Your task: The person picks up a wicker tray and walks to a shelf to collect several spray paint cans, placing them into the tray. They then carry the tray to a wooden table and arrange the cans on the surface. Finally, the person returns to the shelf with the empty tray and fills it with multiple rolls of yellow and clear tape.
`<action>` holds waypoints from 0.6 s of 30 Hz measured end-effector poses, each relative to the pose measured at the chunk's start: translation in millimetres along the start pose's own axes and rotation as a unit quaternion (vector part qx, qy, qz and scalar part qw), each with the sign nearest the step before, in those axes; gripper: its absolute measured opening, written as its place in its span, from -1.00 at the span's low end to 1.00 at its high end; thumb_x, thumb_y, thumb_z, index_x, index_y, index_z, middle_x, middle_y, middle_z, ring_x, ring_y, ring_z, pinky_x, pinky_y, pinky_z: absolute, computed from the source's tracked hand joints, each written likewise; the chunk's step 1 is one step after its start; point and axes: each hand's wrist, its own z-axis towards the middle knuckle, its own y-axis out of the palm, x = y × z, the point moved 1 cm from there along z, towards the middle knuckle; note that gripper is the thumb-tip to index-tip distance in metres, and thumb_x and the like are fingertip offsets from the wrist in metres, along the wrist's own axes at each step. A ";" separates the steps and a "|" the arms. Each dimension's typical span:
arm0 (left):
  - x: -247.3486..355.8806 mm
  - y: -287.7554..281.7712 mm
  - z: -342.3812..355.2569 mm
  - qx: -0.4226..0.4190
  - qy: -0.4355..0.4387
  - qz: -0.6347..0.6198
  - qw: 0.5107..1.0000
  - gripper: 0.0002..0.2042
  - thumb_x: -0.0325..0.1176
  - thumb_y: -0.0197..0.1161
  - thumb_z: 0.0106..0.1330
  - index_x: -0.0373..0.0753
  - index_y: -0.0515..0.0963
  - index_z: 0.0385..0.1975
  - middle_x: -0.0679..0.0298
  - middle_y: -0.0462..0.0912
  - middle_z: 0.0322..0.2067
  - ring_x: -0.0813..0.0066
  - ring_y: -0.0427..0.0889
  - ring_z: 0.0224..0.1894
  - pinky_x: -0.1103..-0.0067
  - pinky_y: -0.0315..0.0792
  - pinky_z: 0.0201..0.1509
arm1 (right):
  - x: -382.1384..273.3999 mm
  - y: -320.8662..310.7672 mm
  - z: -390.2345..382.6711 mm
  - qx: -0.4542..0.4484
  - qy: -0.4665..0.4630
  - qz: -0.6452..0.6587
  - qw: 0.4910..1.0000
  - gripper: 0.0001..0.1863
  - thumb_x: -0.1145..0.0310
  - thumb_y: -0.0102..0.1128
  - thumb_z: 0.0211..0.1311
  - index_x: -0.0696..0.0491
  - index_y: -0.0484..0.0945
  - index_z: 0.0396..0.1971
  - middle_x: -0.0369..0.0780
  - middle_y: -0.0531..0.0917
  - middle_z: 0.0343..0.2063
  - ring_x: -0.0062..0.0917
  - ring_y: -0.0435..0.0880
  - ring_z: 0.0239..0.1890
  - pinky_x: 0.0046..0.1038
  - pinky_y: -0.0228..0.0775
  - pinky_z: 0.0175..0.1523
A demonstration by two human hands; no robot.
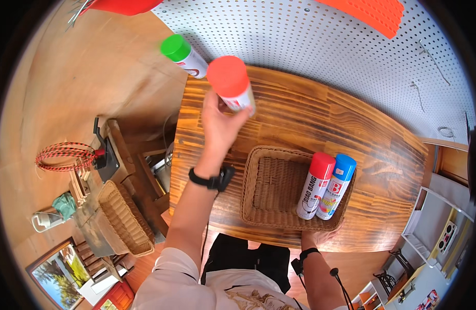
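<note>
A spray can with a red cap (228, 77) is in my left hand (220, 126), raised over the back-left of the wooden table (375, 134). A green-capped can (186, 57) stands just behind it at the table's back edge. The wicker basket (269, 186) holds two upright-leaning cans on its right side, one red-capped (316, 186) and one blue-capped (336, 186). My right hand (320, 236) is at the basket's front-right corner by the table edge, fingers curled against the basket and partly hidden by it.
A perforated board (351, 67) borders the table's back, with red holders (372, 15) and metal hooks. At left are another wicker basket (124, 219), red-black coiled cord (62, 157) and a dark lever tool (103, 155). Shelving (434, 227) stands at right.
</note>
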 end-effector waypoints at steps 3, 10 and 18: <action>-50.1 -7.0 32.9 0.032 0.011 0.023 0.999 -0.25 -0.56 0.66 0.09 -0.37 0.43 0.32 0.08 0.61 0.18 0.26 0.72 0.18 0.35 0.63 0.29 | -16.8 -12.7 1.2 -0.010 0.012 -0.018 1.000 0.31 -0.23 0.51 0.09 -0.02 -0.08 0.69 -0.25 0.02 0.69 -0.26 -0.11 0.73 -0.05 -0.31 0.77; -93.6 -6.7 54.1 0.080 0.073 0.039 0.993 -0.26 -0.57 0.65 0.13 -0.35 0.41 0.33 0.09 0.62 0.17 0.28 0.70 0.21 0.38 0.64 0.27 | -23.7 -20.1 1.0 -0.040 -0.005 -0.061 0.997 0.24 -0.24 0.39 0.20 0.08 -0.07 0.68 -0.11 -0.02 0.70 -0.16 -0.13 0.73 0.00 -0.32 0.75; -107.8 -2.9 48.9 0.125 -0.008 0.215 0.969 -0.49 -0.41 0.73 0.10 -0.37 0.63 0.01 0.10 0.71 -0.11 0.23 0.78 -0.14 0.36 0.67 -0.06 | -2.2 0.4 2.0 -0.051 -0.003 -0.102 0.993 0.20 -0.25 0.34 0.24 0.11 -0.03 0.67 -0.08 0.02 0.69 -0.12 -0.16 0.72 -0.01 -0.33 0.75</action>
